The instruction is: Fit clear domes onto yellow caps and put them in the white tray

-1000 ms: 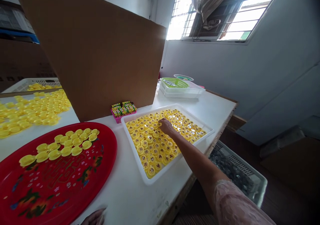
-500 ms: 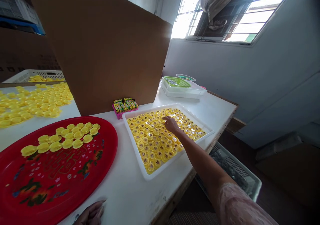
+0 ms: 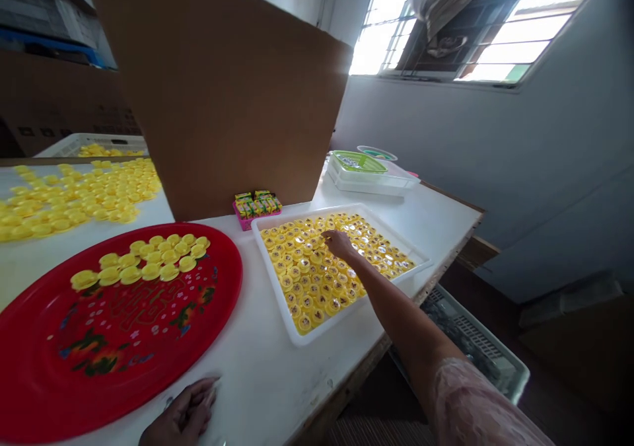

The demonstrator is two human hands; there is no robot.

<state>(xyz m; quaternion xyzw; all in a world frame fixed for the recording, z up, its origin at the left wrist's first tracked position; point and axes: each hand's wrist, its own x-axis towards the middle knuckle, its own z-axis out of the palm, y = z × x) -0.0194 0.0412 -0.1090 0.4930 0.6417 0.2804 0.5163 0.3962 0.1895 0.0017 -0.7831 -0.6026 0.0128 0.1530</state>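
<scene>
My right hand reaches over a white plastic tray filled with rows of small round yellow pieces that have dark printed centres. Its fingers are bent together, with the tips down at the pieces near the tray's middle; whatever they pinch is hidden. My left hand rests low on the white table beside the red tray, fingers curled together, and what may be in them cannot be made out. On the red oval tray, printed with flowers, a cluster of plain yellow round pieces lies toward the far side.
A pink basket of small yellow-green packets stands against an upright cardboard sheet. Many loose yellow pieces lie at far left. A green basket sits on a clear bin at the back. A grey crate is below the table edge.
The view has swung left, so the scene sits farther right. My right hand has shifted slightly left over the tray pieces. More of my left hand shows at the bottom.
</scene>
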